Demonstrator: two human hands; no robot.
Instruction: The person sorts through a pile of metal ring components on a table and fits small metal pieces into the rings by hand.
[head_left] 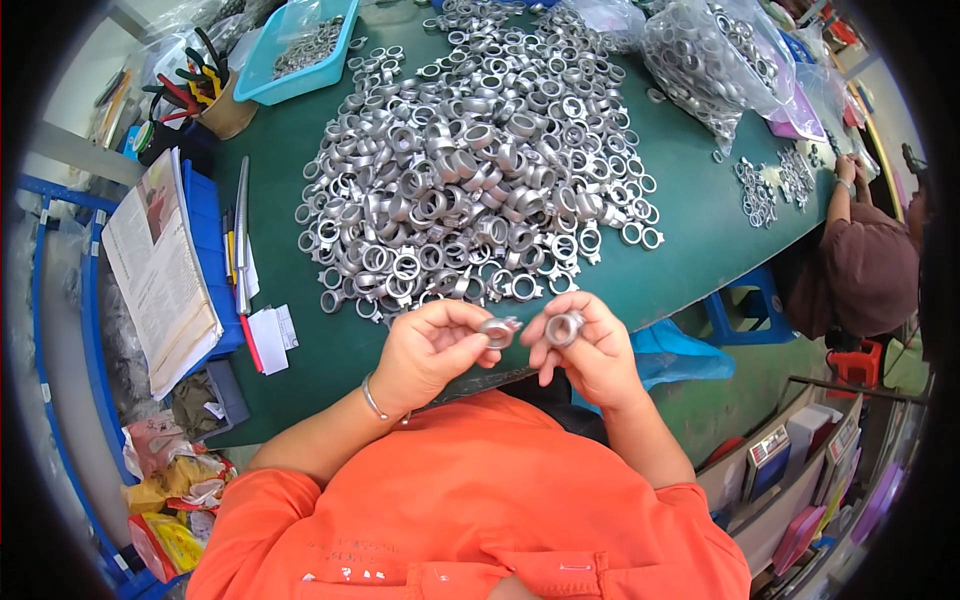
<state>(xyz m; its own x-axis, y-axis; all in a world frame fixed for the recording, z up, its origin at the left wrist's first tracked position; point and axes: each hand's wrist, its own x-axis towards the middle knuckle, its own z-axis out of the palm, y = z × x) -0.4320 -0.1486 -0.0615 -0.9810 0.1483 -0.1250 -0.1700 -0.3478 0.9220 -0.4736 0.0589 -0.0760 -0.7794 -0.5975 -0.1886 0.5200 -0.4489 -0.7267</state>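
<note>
Close to the table's front edge, my left hand [437,347] pinches a small silver metal ring [497,333] with a short tab, between thumb and fingertips. My right hand [595,355] grips another metal ring [564,329], its round opening facing up; the fingers are slightly smeared by motion. The two rings are a short gap apart. Just beyond my hands spreads a large heap of similar metal rings [470,170], piled several deep in the middle and scattered singly at its edges.
The green table [700,250] carries a turquoise tray [262,88] of small parts and a pot of pliers [228,108] at far left. A newspaper [160,270] lies on a blue bin at left. Bagged rings [700,60] stand far right. A co-worker [860,260] sits at right.
</note>
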